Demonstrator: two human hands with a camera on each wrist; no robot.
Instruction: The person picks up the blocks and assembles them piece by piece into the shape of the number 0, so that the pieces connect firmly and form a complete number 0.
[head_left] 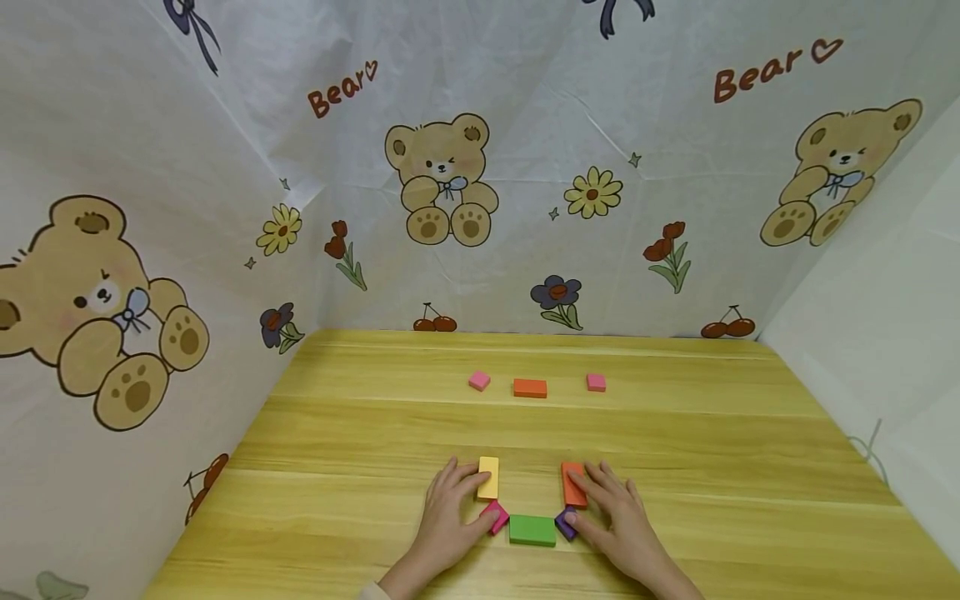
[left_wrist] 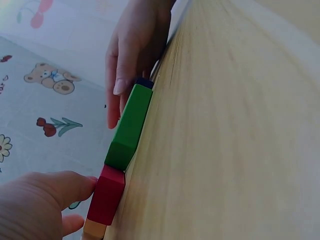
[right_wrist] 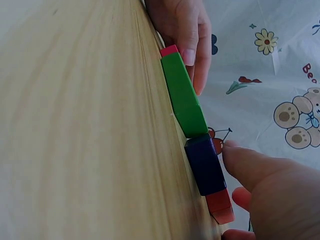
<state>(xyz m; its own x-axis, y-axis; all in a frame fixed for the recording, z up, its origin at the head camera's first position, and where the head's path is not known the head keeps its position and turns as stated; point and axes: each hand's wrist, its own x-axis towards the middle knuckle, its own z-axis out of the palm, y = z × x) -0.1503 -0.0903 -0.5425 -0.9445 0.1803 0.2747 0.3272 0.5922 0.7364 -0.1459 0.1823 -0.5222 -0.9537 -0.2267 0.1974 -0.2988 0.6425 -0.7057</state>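
Five blocks form a U near the front of the wooden table [head_left: 360, 517]. A green block [head_left: 532, 531] lies at the bottom, with a magenta block [head_left: 495, 507] angled at its left end and a purple block [head_left: 565, 528] angled at its right. Above these stand a yellow block [head_left: 488, 487] on the left and an orange-red block [head_left: 573, 497] on the right. My left hand [head_left: 446, 518] touches the magenta block with its thumb and the yellow one with a finger. The thumb of my right hand [head_left: 626, 527] is on the purple block, a fingertip on the orange-red one.
Farther back on the table lie a small pink block [head_left: 479, 381], an orange block [head_left: 530, 388] and another pink block [head_left: 596, 382]. A bear-print cloth [head_left: 510, 275] hangs behind and along the left. A thin pale cord [head_left: 870, 450] shows at the right edge.
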